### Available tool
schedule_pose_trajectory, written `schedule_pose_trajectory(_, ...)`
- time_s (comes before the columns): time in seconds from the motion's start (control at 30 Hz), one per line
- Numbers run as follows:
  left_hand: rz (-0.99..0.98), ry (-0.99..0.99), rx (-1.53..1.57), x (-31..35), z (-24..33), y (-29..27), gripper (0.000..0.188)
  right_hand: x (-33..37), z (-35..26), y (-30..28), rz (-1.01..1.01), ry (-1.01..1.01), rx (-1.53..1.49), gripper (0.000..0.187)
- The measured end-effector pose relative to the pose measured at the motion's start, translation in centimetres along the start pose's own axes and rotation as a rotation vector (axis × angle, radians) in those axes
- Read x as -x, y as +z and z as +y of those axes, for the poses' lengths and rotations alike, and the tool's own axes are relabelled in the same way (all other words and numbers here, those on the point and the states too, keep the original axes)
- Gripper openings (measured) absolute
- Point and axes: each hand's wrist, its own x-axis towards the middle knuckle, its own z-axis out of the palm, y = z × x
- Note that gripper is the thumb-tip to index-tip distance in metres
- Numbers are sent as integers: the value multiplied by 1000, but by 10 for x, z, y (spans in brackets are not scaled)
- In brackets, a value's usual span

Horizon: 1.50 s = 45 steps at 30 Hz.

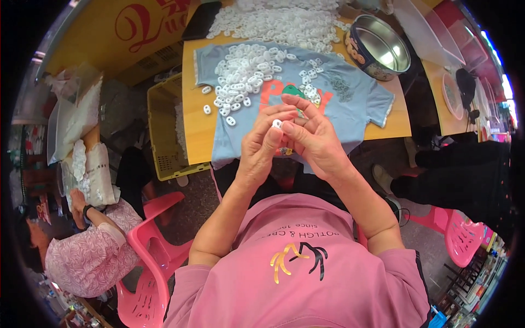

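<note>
Above the near part of a blue T-shirt [235, 131] spread on the table, my hands meet at a small white plastic piece [277, 124]. My left hand [259, 143] pinches it by the thumb and fingers. The thumb of my right hand [317, 136] presses against its other side, with the upper fingers of that hand curved over. On the shirt's left lies a heap of white oval two-hole plastic pieces [240, 74]. Smaller white parts [310, 76] are scattered right of it, beside a small pile of thin greyish bits [341, 88] too fine to make out.
A round metal tin [383, 46] stands at the table's back right. More white pieces [273, 24] cover the far end, near a dark flat object [201, 21]. A yellow crate [167, 134] is left of the table. Another person [93, 251] sits at the left by pink chairs [150, 268].
</note>
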Motion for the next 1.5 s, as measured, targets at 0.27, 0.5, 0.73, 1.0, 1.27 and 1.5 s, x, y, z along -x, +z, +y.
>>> schedule_pose_trajectory(0.27, -22, 26, 96, 7, 0, -2, 40, 7, -3, 12, -50, 48, -61, 64)
schedule_pose_trajectory(0.5, -40, 62, 76, 8, 1, -6, 37, 6, 3, 14, -43, 41, -52, 62)
schedule_pose_trajectory(0.73, 212, 71, -297, 8, 43, -49, 27, -3, -8, -6, -17, -17, 282, 53)
schedule_pose_trajectory(1.0, 662, 2, -1037, 11, 44, -204, 44, -20, -37, -79, 318, -436, 1000, 23)
schedule_pose_trajectory(1.27, 520, 207, -962, 8, 36, -132, 39, -12, -31, -86, 274, -488, 1464, 11)
schedule_pose_trajectory(1.5, 241, 198, -779, -2, 22, -46, 36, -25, -25, -79, 182, -599, 1715, 14)
